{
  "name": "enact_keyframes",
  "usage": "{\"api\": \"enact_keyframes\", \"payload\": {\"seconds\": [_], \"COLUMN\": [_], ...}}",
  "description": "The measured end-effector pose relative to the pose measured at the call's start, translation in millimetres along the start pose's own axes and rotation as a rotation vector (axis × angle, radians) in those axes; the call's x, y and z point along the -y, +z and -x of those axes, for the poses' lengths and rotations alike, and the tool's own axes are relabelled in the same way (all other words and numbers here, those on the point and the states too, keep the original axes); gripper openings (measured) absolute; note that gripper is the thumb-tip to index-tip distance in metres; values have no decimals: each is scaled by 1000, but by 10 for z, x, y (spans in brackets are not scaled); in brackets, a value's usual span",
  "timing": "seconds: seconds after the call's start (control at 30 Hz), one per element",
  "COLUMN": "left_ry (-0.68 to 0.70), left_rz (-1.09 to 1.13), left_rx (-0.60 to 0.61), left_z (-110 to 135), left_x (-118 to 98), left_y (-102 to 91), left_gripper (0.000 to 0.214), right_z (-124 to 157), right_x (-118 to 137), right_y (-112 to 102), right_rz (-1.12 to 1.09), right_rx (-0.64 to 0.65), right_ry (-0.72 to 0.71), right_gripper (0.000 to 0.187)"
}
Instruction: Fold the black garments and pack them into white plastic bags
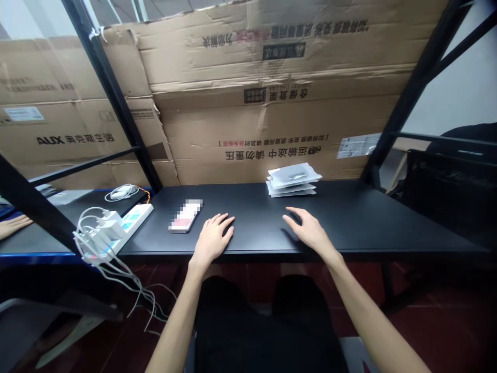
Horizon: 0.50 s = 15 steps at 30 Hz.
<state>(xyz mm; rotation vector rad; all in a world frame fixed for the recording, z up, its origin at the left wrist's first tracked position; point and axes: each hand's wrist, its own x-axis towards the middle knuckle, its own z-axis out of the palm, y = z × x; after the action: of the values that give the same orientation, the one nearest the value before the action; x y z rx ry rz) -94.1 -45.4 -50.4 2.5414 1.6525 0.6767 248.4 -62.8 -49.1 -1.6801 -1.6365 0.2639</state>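
In the head view, the left hand (pixel 215 235) lies palm down on the black table (pixel 368 223), fingers a little spread, with nothing seen in its grasp. The phone (pixel 185 216) is near it, on its left. The right hand (pixel 307 228) has thumb and fingers well parted around nothing, a shadow on the table below it. The stack of packets (pixel 293 176) sits beyond that hand, apart from it, before the cardboard (pixel 240 124). The packets overlap unevenly and look slippery, so a light pinch at one edge would probably handle them best, the left hand steadying the rest
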Motion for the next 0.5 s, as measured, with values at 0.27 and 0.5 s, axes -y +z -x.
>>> {"api": "enact_keyframes", "payload": {"seconds": [0.27, 0.5], "left_ry": [8, -4], "left_rz": [7, 9], "left_rx": [-10, -9], "left_z": [-7, 7], "left_x": [17, -10], "left_y": [25, 10], "left_gripper": [47, 46], "right_z": [-816, -1216], "right_x": [-21, 56], "right_y": [-251, -193], "right_rz": [-748, -872], "right_rx": [-95, -75], "right_ry": [341, 495], "right_gripper": [18, 26]}}
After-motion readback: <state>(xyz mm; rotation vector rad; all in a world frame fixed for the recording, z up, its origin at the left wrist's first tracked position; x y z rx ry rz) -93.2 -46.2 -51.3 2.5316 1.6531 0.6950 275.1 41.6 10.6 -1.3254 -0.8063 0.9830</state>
